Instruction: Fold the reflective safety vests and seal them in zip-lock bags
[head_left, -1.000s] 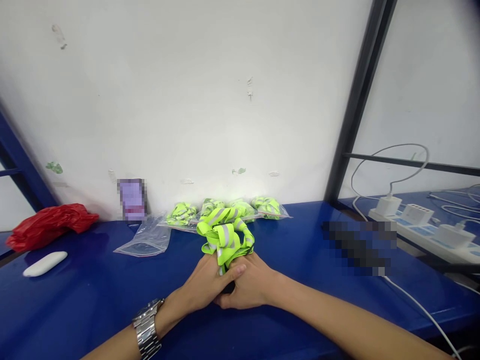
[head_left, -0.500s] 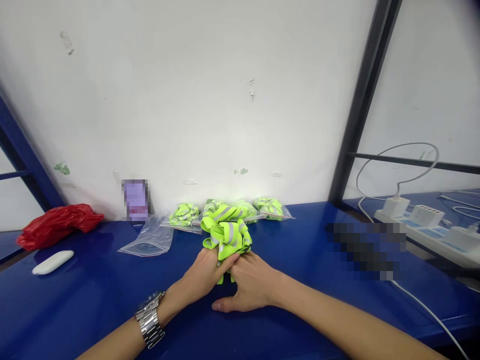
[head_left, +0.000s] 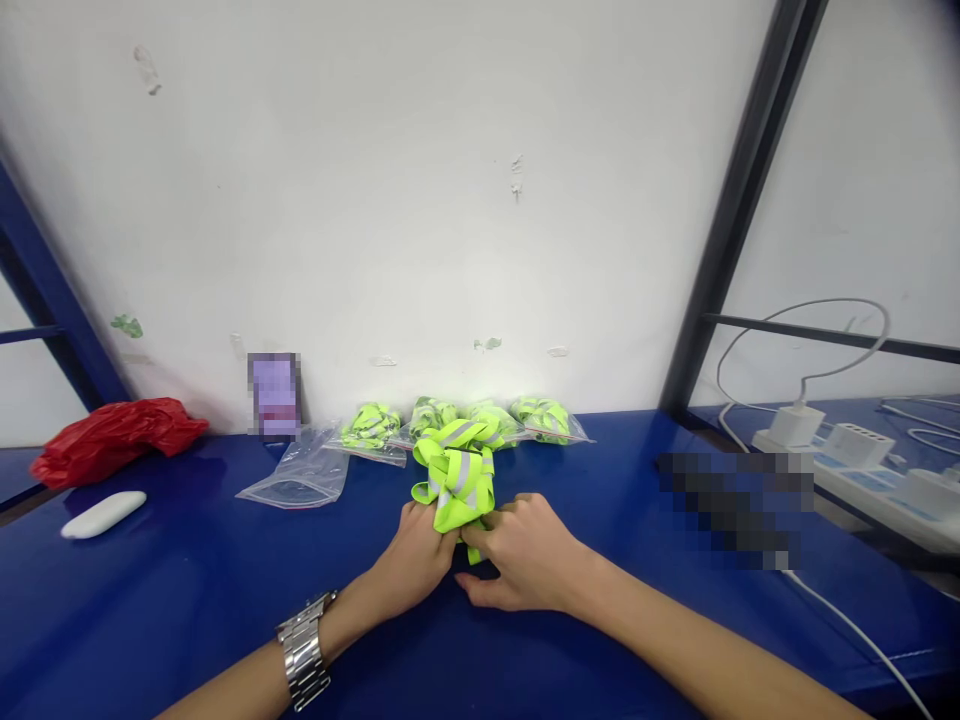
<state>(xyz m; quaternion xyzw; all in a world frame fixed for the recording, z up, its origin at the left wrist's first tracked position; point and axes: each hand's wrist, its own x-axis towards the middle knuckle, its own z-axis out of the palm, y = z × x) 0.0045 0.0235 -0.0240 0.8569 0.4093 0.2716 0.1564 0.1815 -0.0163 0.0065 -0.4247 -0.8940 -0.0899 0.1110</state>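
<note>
A bundle of fluorescent yellow-green reflective strap (head_left: 463,482) with silver stripes stands looped and folded over my hands, above the blue tabletop. My left hand (head_left: 424,555), with a metal watch (head_left: 306,650) on its wrist, is closed around the bundle's lower left; its fingertips are hidden behind the strap. At the lower right, the curled fingers of my right hand (head_left: 529,555) hold the strap near its hanging end, thumb held apart below. Behind the bundle, several clear zip bags (head_left: 551,422) with similar straps lie along the wall.
An open clear zip bag (head_left: 296,480) lies left of the bundle, near a phone (head_left: 274,395) leaning on the wall. Farther left are a red plastic bag (head_left: 120,440) and a white case (head_left: 103,515). A blurred dark object (head_left: 731,505) and a power strip (head_left: 870,480) are right.
My right hand has shifted slightly right, away from my left hand, and its fingers are more curled. The bundle's loops have shifted and a hanging end shows between my hands.
</note>
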